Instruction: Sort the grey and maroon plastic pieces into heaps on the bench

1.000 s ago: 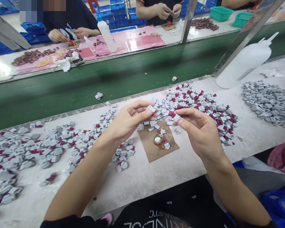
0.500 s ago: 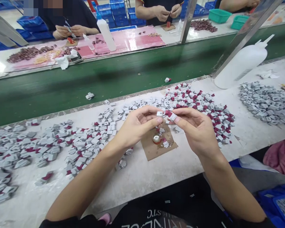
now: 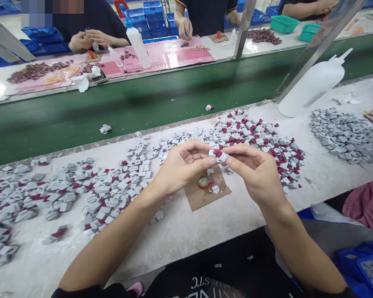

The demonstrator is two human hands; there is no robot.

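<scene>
My left hand (image 3: pixel 182 167) pinches a small white block (image 3: pixel 211 153) between thumb and index finger. In the fingertips of my right hand (image 3: pixel 257 171) is a small maroon-and-white piece (image 3: pixel 221 156), its maroon end against the white block. Whether the two are stuck together I cannot tell. Below my hands lies a brown cardboard square (image 3: pixel 202 198). On it sit a bottle cap (image 3: pixel 203 182) and a maroon-and-white piece (image 3: pixel 215 188) in a wet, clear smear.
Loose white blocks (image 3: pixel 144 167) and piles of maroon-and-white pieces (image 3: pixel 257 132) cover much of the table. Grey parts (image 3: pixel 345 134) are heaped at right beside a white squeeze bottle (image 3: pixel 313 85). A green conveyor belt (image 3: pixel 155 99) runs behind. Co-workers' hands (image 3: pixel 185 29) are across it.
The white block and the maroon-and-white piece have come together between my fingertips. Pieces on the belt have shifted left. Across the belt, a co-worker's hands have parted, one reaching down to small parts.
</scene>
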